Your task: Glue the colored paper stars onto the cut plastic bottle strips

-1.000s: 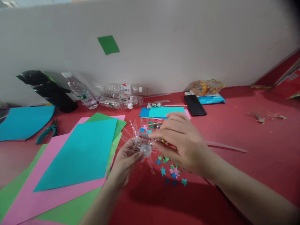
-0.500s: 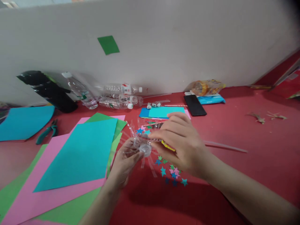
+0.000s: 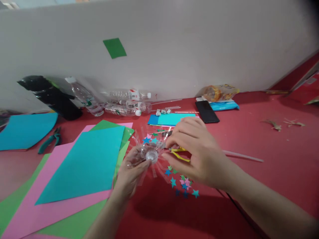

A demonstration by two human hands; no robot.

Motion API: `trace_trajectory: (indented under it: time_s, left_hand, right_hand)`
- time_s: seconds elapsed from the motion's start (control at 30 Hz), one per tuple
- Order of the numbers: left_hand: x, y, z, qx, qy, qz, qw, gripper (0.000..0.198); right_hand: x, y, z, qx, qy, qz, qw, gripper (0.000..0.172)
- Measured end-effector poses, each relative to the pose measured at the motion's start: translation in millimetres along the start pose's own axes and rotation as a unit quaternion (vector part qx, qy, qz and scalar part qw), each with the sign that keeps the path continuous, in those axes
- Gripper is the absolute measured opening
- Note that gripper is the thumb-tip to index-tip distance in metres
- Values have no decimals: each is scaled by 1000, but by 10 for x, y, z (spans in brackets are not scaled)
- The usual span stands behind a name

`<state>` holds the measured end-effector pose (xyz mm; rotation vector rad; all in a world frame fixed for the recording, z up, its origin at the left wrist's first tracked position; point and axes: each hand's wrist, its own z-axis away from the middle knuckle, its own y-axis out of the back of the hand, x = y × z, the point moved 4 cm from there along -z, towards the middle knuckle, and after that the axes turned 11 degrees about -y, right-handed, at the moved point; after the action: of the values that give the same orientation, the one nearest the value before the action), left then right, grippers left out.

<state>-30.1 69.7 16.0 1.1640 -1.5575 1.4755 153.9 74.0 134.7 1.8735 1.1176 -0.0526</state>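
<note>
My left hand [image 3: 131, 172] grips a clear plastic bottle top [image 3: 149, 153] whose body is cut into splayed strips, with small paper stars stuck on the strips. My right hand [image 3: 196, 152] is closed just right of it, fingers curled over a small tool with yellow handles [image 3: 179, 153]; its working end is hidden. Loose paper stars [image 3: 183, 182] in blue, green and pink lie on the red table below my right hand.
Stacked teal, pink and green paper sheets [image 3: 82, 166] lie at left. Teal pliers [image 3: 50, 140], a black bag [image 3: 52, 96] and clear bottles [image 3: 122, 103] sit by the wall. A black phone [image 3: 206, 111], a snack bag [image 3: 220, 93] and a clear straw [image 3: 244, 156] are at right.
My right hand has drawn back slightly from the bottle top, and the yellow-handled tool now shows under its fingers. My left hand has turned the bottle top a little.
</note>
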Motion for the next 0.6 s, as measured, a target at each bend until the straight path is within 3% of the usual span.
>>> trace_trajectory:
  time_s: [0.13,0.37,0.6]
  left_hand:
    - [-20,73,6,44,-9,-14,999,41]
    - [12,46,16,13,-35,-56,998,36]
    - [20,34,-17,14,-39,-64,997,31]
  right_hand:
    - [8,-35,4,-19,-26,2,999,13]
    - [65,-97,25,-36,-74,-60,995,4]
    - [89,-119,20,-56,-98,-96,989,9]
